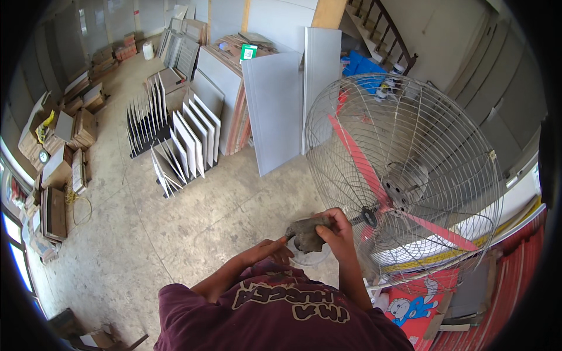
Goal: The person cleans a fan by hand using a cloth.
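Observation:
A crumpled grey-brown rag [307, 235] is stretched between my two hands in front of my body. At its left edge, my left hand [271, 250] is closed on the cloth. My right hand [337, 227] grips the upper right part, thumb on the near side. Below the rag, a pale round container [311, 258] shows in part; the rag and my hands hide the rest of it. Just right of my right hand stands a big fan [374, 187] with a wire cage and red blades, and its hub comes close to my fingers.
Upright panels stand in black racks [159, 146] ahead to the left. Large grey boards [272, 111] lean at the back centre. Several cardboard boxes [58, 164] line the left side. At the lower right lies a red printed sheet [413, 304], with a staircase [380, 29] behind.

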Demonstrator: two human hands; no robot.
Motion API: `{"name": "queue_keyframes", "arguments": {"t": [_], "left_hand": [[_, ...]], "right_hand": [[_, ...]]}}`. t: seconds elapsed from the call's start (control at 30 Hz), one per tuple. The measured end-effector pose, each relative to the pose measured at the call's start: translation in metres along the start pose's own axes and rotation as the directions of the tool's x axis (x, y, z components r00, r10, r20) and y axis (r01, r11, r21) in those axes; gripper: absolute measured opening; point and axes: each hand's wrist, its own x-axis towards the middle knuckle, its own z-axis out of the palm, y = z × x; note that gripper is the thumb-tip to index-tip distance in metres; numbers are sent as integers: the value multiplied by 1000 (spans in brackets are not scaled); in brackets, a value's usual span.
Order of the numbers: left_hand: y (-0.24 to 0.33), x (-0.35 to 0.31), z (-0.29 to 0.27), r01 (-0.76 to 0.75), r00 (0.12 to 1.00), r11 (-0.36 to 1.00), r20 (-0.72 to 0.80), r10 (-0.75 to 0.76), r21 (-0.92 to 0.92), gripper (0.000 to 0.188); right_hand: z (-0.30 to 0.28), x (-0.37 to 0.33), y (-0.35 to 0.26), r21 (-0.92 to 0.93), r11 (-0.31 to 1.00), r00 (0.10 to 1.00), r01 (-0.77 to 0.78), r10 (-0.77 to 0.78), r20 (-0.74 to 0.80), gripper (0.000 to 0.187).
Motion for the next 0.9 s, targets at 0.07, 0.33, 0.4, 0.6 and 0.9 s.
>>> {"name": "queue_keyframes", "arguments": {"t": [0.07,0.33,0.4,0.6,0.9], "left_hand": [[10,0,6,10,999,998,36,-8,-59,73],[-31,47,2,-128,986,905,-149,73,-405,69],[-14,40,3,-160,974,861,-217,60,-482,66],[13,30,-5,-355,914,704,-386,124,-615,52],[27,30,-13,-551,778,687,-590,216,-474,22]], "right_hand": [[1,-3,-1,-3,1000,1000,-1,1,31,23],[5,-5,-1,0,1000,985,17,-17,169,22],[4,-5,0,-17,1000,983,10,-7,182,21],[5,-2,5,-22,1000,978,-16,20,209,21],[5,4,7,-106,994,974,15,10,225,22]]}}
